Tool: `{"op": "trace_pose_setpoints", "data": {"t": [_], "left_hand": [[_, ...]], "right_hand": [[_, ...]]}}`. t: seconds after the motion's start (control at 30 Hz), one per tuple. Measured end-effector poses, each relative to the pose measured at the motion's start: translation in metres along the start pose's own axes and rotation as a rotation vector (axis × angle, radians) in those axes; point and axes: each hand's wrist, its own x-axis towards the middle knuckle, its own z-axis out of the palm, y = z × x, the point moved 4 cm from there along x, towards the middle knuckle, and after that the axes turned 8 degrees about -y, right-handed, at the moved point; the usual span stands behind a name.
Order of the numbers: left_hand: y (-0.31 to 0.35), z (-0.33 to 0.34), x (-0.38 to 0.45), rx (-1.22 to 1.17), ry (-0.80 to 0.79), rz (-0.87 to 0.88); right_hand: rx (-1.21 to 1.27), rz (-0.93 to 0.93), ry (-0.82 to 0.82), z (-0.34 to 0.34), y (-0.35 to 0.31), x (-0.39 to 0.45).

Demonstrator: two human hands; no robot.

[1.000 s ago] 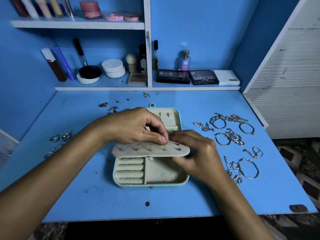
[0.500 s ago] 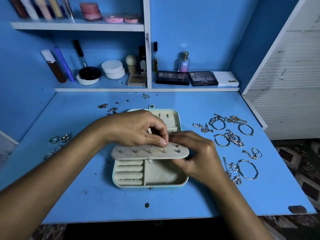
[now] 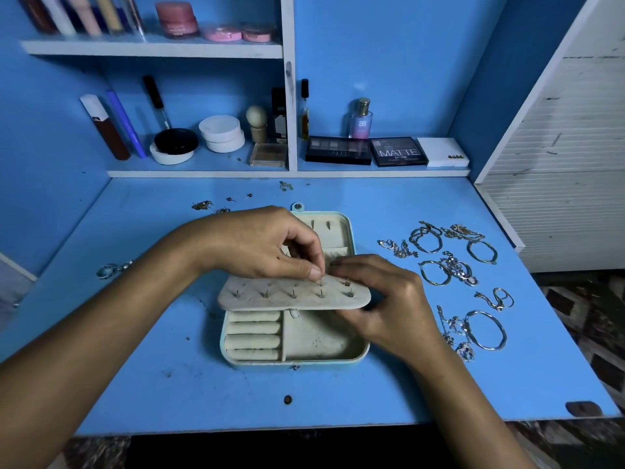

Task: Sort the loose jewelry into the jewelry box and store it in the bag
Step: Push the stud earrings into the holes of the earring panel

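Jewelry box [image 3: 294,353] sits open mid-table [image 3: 169,384], its earring panel [image 3: 294,297] lifted level over the compartments. Left hand [image 3: 257,245] above the panel's back edge, thumb & forefinger pinched together on a small earring [image 3: 320,282] at the panel's top row. Right hand [image 3: 385,302] grips the panel's right end, fingers curled round the edge, thumb on top nr the left fingertips. More studs in the panel left of the pinch. Bracelets & chains [image 3: 453,265] loose on table, well right of the right hand. Rings [image 3: 110,269] far left of left wrist. Small earrings [image 3: 203,205] behind left hand.
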Motion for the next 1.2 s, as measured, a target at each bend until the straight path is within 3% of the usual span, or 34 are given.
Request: {"op": "trace_pose_setpoints", "data": {"t": [0.4,1.2], "left_hand": [[0.010,0.004,0.006,0.111,-0.016,-0.099],[0.015,0.004,0.014,0.165,-0.085,-0.119]], "right_hand": [[0.005,0.001,-0.014,0.001,0.002,-0.001],[0.003,0.002,-0.009,0.003,0.004,-0.002]]}}
